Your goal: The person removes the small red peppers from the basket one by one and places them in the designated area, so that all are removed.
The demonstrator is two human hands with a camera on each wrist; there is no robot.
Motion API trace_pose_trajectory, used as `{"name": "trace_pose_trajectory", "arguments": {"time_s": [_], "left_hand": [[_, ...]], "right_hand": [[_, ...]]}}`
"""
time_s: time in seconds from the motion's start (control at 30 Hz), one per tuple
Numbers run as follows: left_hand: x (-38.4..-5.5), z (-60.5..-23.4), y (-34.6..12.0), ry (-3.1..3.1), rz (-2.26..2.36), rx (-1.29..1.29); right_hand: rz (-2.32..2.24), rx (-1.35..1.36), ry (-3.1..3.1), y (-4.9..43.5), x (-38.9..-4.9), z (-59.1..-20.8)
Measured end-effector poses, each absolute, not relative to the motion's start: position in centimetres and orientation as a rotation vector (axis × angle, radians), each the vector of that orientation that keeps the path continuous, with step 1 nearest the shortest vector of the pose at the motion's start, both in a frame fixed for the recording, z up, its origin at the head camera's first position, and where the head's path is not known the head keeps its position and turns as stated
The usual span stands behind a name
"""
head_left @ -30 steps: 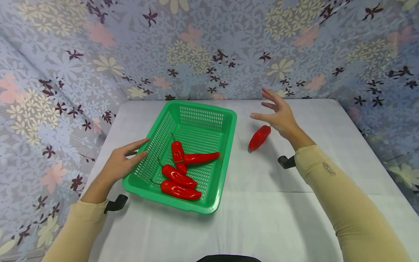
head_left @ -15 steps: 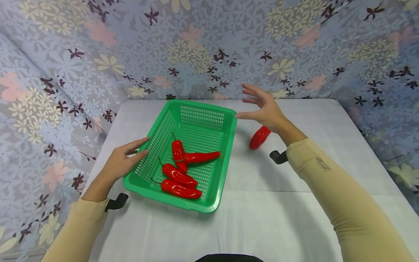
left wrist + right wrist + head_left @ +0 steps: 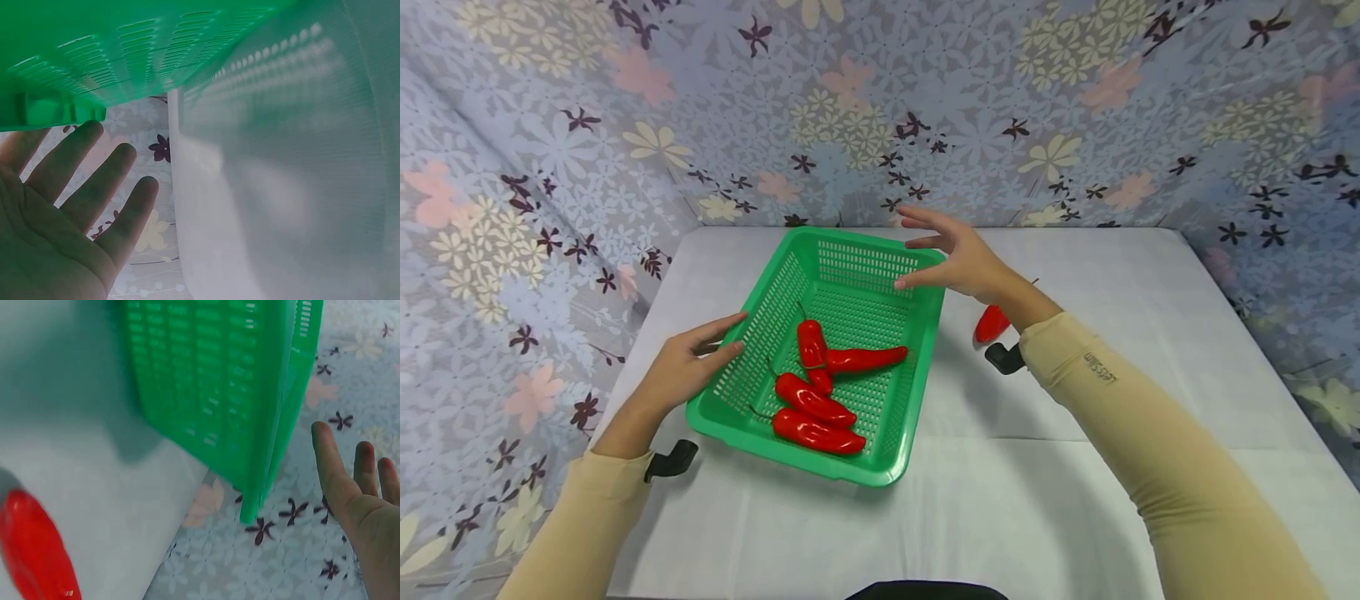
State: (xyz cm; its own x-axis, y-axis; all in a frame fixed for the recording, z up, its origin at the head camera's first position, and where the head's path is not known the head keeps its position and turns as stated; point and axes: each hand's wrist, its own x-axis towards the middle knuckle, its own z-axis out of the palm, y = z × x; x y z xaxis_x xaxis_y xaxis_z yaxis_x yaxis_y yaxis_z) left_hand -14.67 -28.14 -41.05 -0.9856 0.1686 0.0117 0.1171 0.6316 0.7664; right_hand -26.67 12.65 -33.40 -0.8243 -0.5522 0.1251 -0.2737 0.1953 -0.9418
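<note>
A green plastic basket [image 3: 887,477] stands left of the table's middle with several shiny red chili peppers [image 3: 817,432] inside. At its left rim is my left hand [image 3: 681,375], fingertips right at the edge. The left wrist view has those fingers [image 3: 100,194] spread out straight below the rim. My right hand [image 3: 966,262] hovers over the basket's back right corner, holding nothing, thumb and fingers stretched apart. A single red chili pepper [image 3: 992,325] lies on the table right of the basket, partly hidden by my right wrist; the right wrist view catches this pepper [image 3: 34,550] too.
A white cloth [image 3: 970,517] covers the table. Flowered fabric [image 3: 865,108] rises behind the table and along its left and right sides. A dark rounded object [image 3: 925,590] shows at the bottom edge of the head view.
My right hand has moved left, from above the lone pepper to over the basket's back right corner. My left hand stays at the rim, and the peppers lie as before.
</note>
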Motion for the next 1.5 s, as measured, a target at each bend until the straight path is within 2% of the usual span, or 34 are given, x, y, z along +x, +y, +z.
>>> {"name": "trace_pose_trajectory", "arguments": {"time_s": [0.7, 1.5], "left_hand": [[-14.6, -40.8, -28.2, 2.772, 1.296, 0.201], [-14.6, -40.8, -28.1, 2.777, 1.292, 0.196]], "right_hand": [[-1.324, -0.889, 2.118, 7.1, -25.8, -36.7], [-0.918, -0.904, 2.101, 4.2, -25.6, -39.4]]}}
